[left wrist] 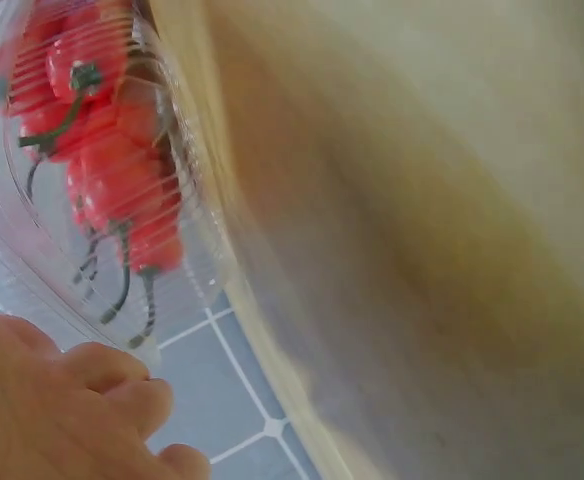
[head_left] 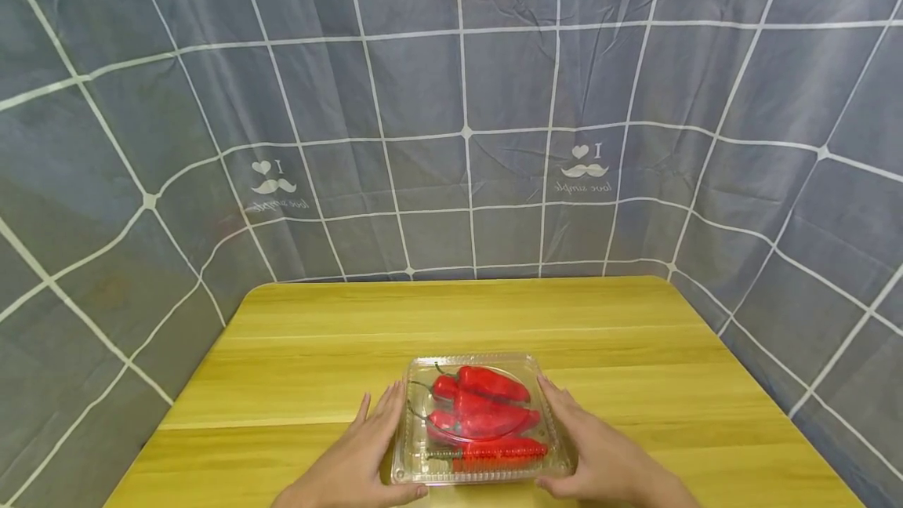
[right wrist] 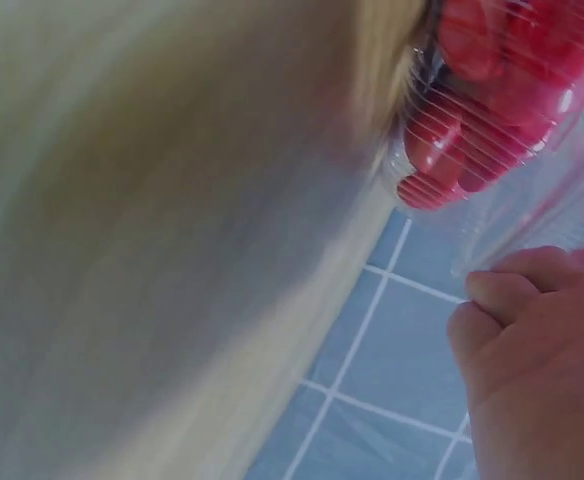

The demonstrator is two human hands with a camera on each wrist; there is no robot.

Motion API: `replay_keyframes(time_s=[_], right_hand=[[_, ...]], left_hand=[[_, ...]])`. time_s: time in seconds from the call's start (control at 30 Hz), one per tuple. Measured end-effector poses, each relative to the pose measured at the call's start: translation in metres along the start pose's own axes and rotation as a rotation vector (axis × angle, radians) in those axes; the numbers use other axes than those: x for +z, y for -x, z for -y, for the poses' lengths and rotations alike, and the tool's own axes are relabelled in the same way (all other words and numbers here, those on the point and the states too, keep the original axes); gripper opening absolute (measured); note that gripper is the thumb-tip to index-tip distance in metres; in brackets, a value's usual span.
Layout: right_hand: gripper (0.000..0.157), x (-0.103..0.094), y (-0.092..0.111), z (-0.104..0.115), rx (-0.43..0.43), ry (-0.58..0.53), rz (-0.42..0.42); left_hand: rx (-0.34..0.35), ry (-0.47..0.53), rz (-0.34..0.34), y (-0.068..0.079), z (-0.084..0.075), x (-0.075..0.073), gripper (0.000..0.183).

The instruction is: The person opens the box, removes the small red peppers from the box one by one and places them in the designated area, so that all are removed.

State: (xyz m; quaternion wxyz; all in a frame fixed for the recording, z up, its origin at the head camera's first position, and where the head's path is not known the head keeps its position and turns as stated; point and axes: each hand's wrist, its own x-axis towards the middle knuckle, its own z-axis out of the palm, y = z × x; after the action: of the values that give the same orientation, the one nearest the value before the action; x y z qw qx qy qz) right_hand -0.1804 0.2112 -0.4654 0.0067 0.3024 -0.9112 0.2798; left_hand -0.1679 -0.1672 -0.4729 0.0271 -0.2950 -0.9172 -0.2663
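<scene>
A clear plastic clamshell container [head_left: 473, 478] with its lid down sits near the front of the table, between my two hands. Several red peppers [head_left: 494, 416] with green stems lie inside it. My left hand [head_left: 360, 453] grips the container's left side, fingers along the wall and thumb at the front corner. On the opposite side, my right hand [head_left: 600, 449] holds it the same way, its thumb by the front right corner. In the left wrist view, curled fingers [left wrist: 122, 385] meet the container's edge; the right wrist view shows fingers [right wrist: 507, 290] bent at its other edge.
The yellow wood-grain table [head_left: 451, 312] reaches back to a grey curtain [head_left: 416, 171] with white grid lines. This curtain also hangs along the left and right sides. Blurred pale wood [left wrist: 422, 200] fills much of both wrist views.
</scene>
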Motion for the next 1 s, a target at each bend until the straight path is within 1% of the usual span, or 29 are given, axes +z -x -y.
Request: replay_keyframes(time_s=[0.17,0.23,0.3,0.33,0.43,0.53,0.57,0.63,0.77,0.8,0.9,1.0], right_hand=[[0.110,0.010,0.004,0.001,-0.046,0.019,-0.028],[0.105,0.014,0.008,0.002,-0.059,0.032,-0.043],[0.098,0.017,0.011,0.002,-0.073,0.018,-0.060],[0.095,0.018,0.012,0.002,-0.093,0.004,-0.069],[0.085,0.022,0.013,0.000,-0.189,-0.049,-0.095],[0.080,0.026,0.011,0.000,-0.252,-0.093,-0.105],[0.078,0.027,0.010,0.001,-0.264,-0.106,-0.110],[0.077,0.028,0.009,0.002,-0.252,-0.134,-0.107],[0.075,0.028,0.011,0.006,-0.195,-0.149,-0.115],[0.074,0.028,0.012,0.007,-0.169,-0.159,-0.104],[0.074,0.025,0.014,0.011,-0.053,-0.191,-0.046],[0.074,0.021,0.015,0.015,0.070,-0.221,0.030]], left_hand=[[-0.005,0.026,0.015,0.007,-0.003,0.005,0.113],[-0.010,0.053,0.023,0.010,-0.005,0.007,0.108],[-0.024,0.093,0.031,0.013,-0.006,0.009,0.102],[-0.036,0.116,0.040,0.014,-0.007,0.011,0.099],[-0.055,0.152,0.047,0.017,-0.009,0.014,0.091],[-0.052,0.158,0.042,0.018,-0.010,0.017,0.085],[-0.046,0.148,0.030,0.019,-0.010,0.018,0.084],[-0.041,0.119,0.010,0.020,-0.010,0.020,0.082],[-0.034,0.022,-0.036,0.021,-0.011,0.022,0.077],[-0.040,0.005,-0.043,0.022,-0.011,0.022,0.076],[-0.056,-0.021,-0.049,0.022,-0.012,0.023,0.074],[-0.074,-0.019,-0.040,0.022,-0.013,0.023,0.072]])
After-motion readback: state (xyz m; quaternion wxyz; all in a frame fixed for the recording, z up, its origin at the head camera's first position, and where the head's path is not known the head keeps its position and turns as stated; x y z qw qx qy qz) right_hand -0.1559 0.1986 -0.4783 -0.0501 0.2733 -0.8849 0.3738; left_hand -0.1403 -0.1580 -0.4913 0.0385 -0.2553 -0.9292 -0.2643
